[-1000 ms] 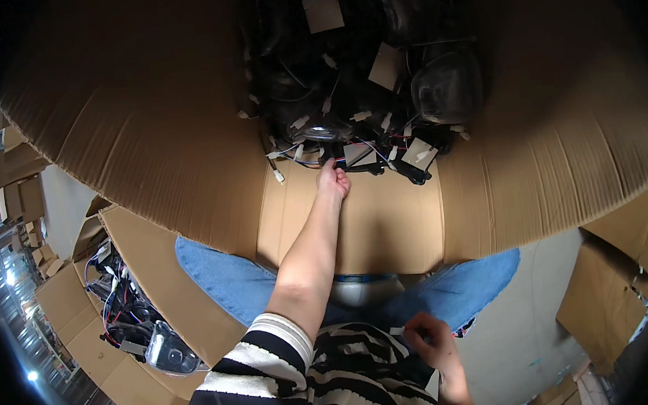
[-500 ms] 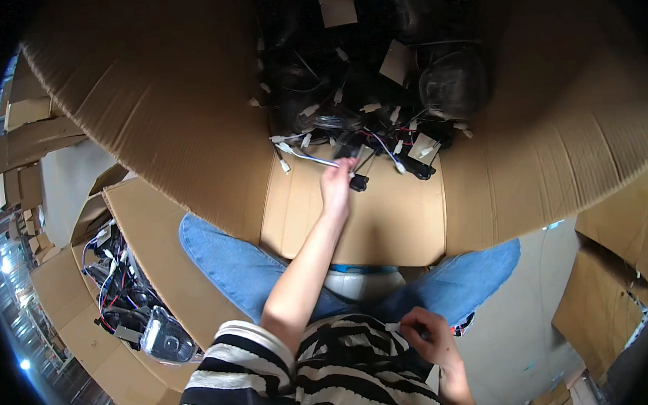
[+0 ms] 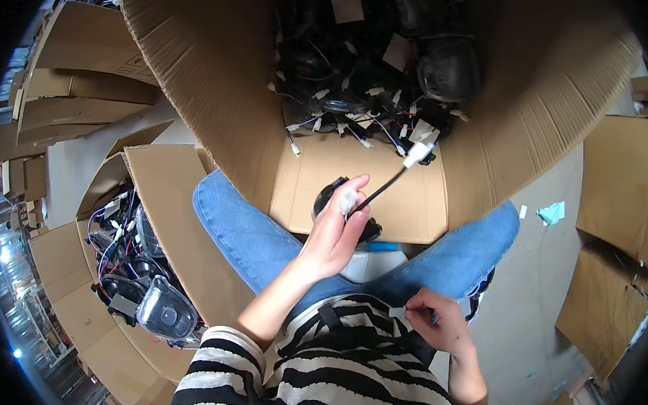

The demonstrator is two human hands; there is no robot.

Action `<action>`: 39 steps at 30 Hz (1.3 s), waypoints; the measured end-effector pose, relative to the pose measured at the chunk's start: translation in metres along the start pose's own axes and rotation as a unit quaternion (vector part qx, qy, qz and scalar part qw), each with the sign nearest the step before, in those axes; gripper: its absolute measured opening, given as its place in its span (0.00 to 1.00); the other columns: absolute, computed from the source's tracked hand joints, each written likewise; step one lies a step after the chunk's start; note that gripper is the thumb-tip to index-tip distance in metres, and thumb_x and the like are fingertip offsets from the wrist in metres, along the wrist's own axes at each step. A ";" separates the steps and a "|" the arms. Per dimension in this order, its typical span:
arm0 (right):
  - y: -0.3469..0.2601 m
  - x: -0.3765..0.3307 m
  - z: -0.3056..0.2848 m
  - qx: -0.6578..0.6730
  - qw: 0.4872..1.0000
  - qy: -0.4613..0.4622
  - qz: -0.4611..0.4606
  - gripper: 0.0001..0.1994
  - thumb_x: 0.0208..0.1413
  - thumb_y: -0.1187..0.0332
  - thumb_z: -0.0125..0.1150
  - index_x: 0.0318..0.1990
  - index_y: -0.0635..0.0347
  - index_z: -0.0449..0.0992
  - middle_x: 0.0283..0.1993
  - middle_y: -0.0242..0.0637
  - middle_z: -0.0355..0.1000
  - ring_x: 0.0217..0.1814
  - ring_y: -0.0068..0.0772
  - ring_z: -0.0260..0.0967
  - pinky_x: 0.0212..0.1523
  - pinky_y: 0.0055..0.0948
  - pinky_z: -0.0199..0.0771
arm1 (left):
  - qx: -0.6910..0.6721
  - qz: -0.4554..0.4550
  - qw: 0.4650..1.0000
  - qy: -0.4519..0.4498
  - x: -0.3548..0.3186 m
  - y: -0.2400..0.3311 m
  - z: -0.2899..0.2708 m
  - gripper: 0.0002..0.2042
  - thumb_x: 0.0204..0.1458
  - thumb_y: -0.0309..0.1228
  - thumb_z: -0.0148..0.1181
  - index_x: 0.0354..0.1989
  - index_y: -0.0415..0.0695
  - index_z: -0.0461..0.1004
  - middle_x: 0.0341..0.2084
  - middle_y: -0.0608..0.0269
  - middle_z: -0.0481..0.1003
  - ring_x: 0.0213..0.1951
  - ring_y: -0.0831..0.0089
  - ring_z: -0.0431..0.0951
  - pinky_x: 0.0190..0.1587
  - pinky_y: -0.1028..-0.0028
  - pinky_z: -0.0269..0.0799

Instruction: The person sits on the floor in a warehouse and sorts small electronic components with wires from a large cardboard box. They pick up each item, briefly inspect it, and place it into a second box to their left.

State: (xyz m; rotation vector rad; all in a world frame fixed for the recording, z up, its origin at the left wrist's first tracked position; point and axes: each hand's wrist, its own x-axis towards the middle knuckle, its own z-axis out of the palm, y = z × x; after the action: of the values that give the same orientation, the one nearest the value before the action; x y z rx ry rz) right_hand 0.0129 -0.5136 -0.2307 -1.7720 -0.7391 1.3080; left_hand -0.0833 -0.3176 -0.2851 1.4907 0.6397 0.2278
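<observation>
My left hand point(image 3: 332, 235) is closed around a black lamp part, lifted above the near flap of the big carton. Its dark rounded housing point(image 3: 329, 196) shows beyond my fingers; the rest is hidden under my palm. A black cable runs from it to a white plug connector point(image 3: 419, 153), which sticks out to the right. My right hand point(image 3: 440, 320) is by my lap, fingers curled in a pinch; a small pale bit shows at the fingertips, too small to name. Deeper in the carton lie several dark lamps point(image 3: 448, 72) with thin wires and white connectors.
The tall carton wall point(image 3: 213, 90) rises around the lamps. On the left, an open box point(image 3: 165, 212) holds more lamps, with a clear-lensed lamp point(image 3: 166, 310) on top. Flattened cardboard point(image 3: 620, 199) lies at right, near a light blue scrap point(image 3: 552, 213) on the floor.
My left hand has pulled back toward me from the pile, bringing a black lamp part and its cable out. My right hand has stayed by my lap. The view has shifted slightly.
</observation>
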 end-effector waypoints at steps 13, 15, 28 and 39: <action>-0.003 -0.022 -0.031 0.109 0.989 0.075 -0.067 0.04 0.39 0.82 0.55 0.25 0.64 0.70 0.21 0.31 0.64 0.20 0.19 0.56 0.21 0.17 0.54 | -0.150 0.136 0.891 -0.406 -0.055 0.022 0.003 0.13 0.53 0.28 0.39 0.36 0.37 0.71 0.26 0.54 0.72 0.30 0.62 0.72 0.35 0.72 0.66; -0.012 -0.015 -0.021 0.082 0.990 0.022 -0.111 0.04 0.39 0.81 0.55 0.25 0.64 0.70 0.21 0.31 0.64 0.20 0.20 0.57 0.21 0.18 0.55 | -0.136 0.114 0.860 -0.478 -0.053 0.026 0.007 0.12 0.53 0.28 0.40 0.34 0.40 0.73 0.22 0.52 0.71 0.28 0.57 0.71 0.32 0.70 0.65; -0.031 -0.035 -0.019 -0.006 0.994 -0.045 -0.104 0.03 0.39 0.79 0.57 0.23 0.62 0.69 0.21 0.32 0.65 0.21 0.26 0.62 0.19 0.22 0.59 | -0.104 0.086 0.783 -0.607 -0.055 0.024 0.020 0.14 0.53 0.32 0.41 0.29 0.41 0.75 0.15 0.52 0.68 0.24 0.56 0.69 0.26 0.68 0.63; -0.028 -0.038 -0.003 -0.020 0.991 -0.022 -0.129 0.05 0.36 0.81 0.57 0.23 0.63 0.68 0.21 0.35 0.63 0.22 0.33 0.62 0.22 0.26 0.61 | -0.103 0.055 0.778 -0.617 -0.059 0.028 0.024 0.16 0.54 0.34 0.40 0.27 0.41 0.75 0.15 0.52 0.68 0.23 0.56 0.69 0.26 0.68 0.63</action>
State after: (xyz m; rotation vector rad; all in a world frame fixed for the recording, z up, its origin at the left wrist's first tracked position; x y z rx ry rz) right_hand 0.0046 -0.5312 -0.1871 -1.6202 -0.9887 1.1671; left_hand -0.1120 -0.3662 -0.2445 1.1397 -0.5343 -0.5736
